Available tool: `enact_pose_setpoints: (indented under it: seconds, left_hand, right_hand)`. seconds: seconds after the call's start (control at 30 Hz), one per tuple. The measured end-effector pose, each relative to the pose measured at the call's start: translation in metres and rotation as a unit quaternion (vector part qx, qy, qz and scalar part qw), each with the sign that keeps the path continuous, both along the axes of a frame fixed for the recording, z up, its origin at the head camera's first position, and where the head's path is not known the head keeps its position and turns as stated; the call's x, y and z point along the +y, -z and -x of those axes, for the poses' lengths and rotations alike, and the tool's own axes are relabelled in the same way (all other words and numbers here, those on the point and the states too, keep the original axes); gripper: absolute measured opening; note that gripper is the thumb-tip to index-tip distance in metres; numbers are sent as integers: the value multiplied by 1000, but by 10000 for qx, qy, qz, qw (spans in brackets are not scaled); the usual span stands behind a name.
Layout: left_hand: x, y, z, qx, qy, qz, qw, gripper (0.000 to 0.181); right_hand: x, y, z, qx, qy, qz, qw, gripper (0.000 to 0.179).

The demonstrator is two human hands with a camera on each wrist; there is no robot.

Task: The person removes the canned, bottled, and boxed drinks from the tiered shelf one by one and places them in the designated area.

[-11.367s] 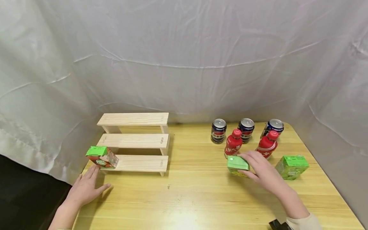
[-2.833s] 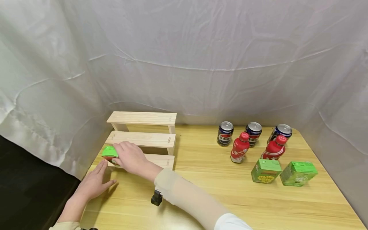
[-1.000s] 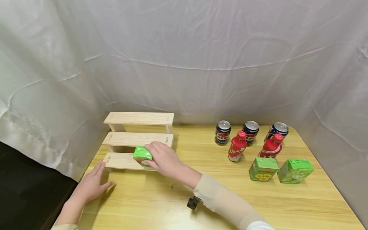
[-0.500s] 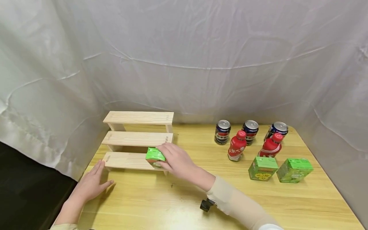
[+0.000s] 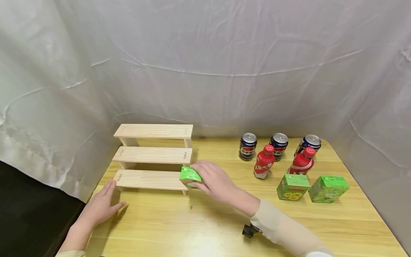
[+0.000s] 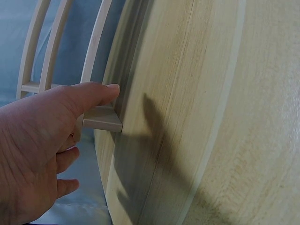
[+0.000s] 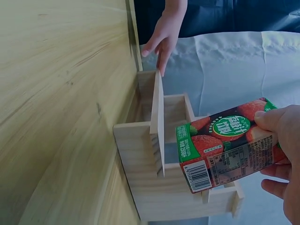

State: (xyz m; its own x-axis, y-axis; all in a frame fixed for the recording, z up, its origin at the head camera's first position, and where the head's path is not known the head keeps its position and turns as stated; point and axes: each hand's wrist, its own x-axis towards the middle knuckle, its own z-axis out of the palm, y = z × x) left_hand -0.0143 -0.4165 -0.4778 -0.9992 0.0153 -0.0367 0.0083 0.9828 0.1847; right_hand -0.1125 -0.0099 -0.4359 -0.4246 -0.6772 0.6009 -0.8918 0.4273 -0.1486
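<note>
My right hand (image 5: 218, 182) grips a juice box (image 5: 190, 175) with a green top at the right end of the lowest step of a three-step wooden rack (image 5: 151, 179). Strawberries and a barcode show on the juice box (image 7: 229, 145) in the right wrist view, where it is held tilted beside the step board (image 7: 158, 122). At the rack's lower left, my left hand (image 5: 99, 207) touches the front corner of that board with its extended fingertips. In the left wrist view the left hand's thumb (image 6: 101, 93) points out past the rack's end; its other fingers are partly hidden.
On the right of the table (image 5: 205, 228) stand several drinks: dark blue cans, such as one can (image 5: 248, 147), two red bottles, the nearer bottle (image 5: 264, 162), a green carton with yellow flowers (image 5: 293, 187) and another green carton (image 5: 328, 189). A grey curtain (image 5: 205, 71) surrounds the table.
The flowered carton left my right hand and stands by the other green carton. My right hand took the strawberry juice box from the lowest step's left end and moved it right. Left hand stays put.
</note>
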Motion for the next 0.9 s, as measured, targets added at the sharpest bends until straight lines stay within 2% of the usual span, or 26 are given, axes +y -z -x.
enact_pose_setpoints:
  seconds: [0.33, 0.63, 0.9]
  left_hand:
    - [-2, 4, 0, 23, -4, -59, 10000, 103]
    - [-1, 4, -1, 42, 4, -23, 10000, 103]
    - [-1, 4, -1, 3, -36, -6, 10000, 104]
  right_hand:
    - [30, 2, -2, 23, 130, -80, 9999, 52]
    - [59, 9, -4, -290, 451, -243, 9983, 51]
    - [86, 13, -1, 145, 529, -122, 9984, 55]
